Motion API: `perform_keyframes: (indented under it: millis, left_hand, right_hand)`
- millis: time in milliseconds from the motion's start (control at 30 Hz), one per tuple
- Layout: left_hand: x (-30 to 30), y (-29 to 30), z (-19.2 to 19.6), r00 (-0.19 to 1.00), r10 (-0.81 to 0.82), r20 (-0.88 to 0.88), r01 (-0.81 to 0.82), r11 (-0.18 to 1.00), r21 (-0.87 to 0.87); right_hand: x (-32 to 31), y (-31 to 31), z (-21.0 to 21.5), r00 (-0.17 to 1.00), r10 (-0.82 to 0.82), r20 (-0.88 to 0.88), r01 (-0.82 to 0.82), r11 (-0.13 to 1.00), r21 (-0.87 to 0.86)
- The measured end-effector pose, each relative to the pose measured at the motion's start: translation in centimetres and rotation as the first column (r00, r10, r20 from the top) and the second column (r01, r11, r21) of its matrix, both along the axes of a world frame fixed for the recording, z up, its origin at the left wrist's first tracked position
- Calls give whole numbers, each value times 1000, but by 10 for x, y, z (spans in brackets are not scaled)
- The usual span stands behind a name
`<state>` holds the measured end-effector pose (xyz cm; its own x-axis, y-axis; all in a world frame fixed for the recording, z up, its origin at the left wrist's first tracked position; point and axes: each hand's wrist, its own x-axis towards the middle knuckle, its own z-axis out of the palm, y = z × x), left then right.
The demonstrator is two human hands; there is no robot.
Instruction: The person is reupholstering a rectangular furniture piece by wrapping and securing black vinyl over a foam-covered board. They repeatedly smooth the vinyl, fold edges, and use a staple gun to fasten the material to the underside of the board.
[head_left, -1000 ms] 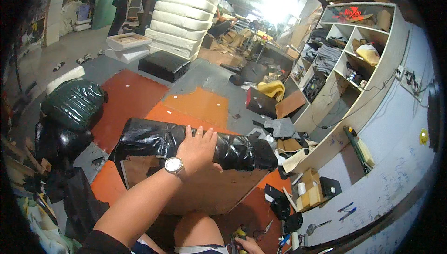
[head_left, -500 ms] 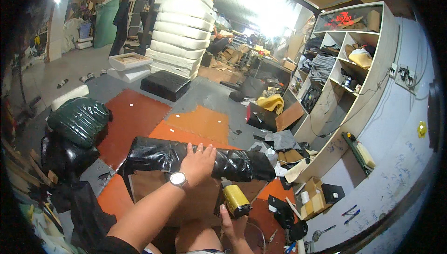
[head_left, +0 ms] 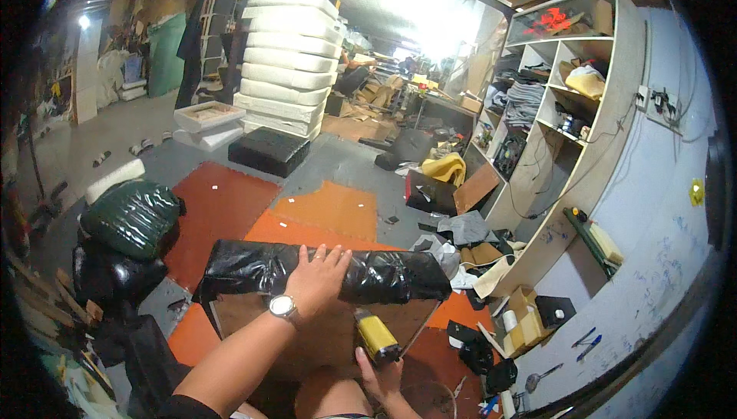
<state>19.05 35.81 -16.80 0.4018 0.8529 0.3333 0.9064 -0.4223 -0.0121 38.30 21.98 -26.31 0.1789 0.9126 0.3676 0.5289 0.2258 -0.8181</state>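
In front of me a wooden panel [head_left: 318, 342] stands tilted on edge, with shiny black vinyl [head_left: 395, 274] wrapped over its top side. My left hand [head_left: 316, 281], a watch at its wrist, presses on the vinyl near the middle with fingers stretched and spread. Low on the right, my right hand [head_left: 378, 377] grips a yellow and black staple gun [head_left: 376, 337], whose nose points up toward the panel just below the vinyl's edge. I cannot tell whether the nose touches the panel. The right fingers are partly hidden behind the tool.
A green plastic-wrapped cushion [head_left: 132, 218] lies on a black one at left. Orange and dark red mats [head_left: 223, 204] cover the floor. Beyond rise stacked white foam cushions [head_left: 288, 58] and a black padded block [head_left: 269, 150]. Shelving [head_left: 549, 100] and scraps line the right side.
The view has shifted slightly. My left hand sits a little further left on the vinyl. The staple gun has moved slightly left, still in my right hand.
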Motion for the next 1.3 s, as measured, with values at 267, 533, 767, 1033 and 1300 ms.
perform_keyframes:
  millis: [267, 533, 767, 1033, 1300]
  left_hand:
    - [-1, -33, 6, 997, 6, -73, -4, 999, 36]
    - [63, -63, -39, 975, 180, -133, -153, 969, 195]
    - [116, -83, -3, 989, -150, 6, 148, 982, 116]
    - [117, -113, -9, 989, -150, -19, 150, 965, 214]
    - [118, -117, -4, 979, -186, 84, 169, 969, 180]
  right_hand:
    - [114, -72, -161, 948, -180, 263, 284, 850, -444]
    - [165, -86, -196, 999, 34, -32, -46, 722, -690]
    - [95, -9, -7, 331, 2, -944, -308, 945, -106]
    - [66, -11, 40, 527, -109, -843, -92, 979, -184]
    - [60, -13, 46, 518, -140, -844, -85, 973, -214]
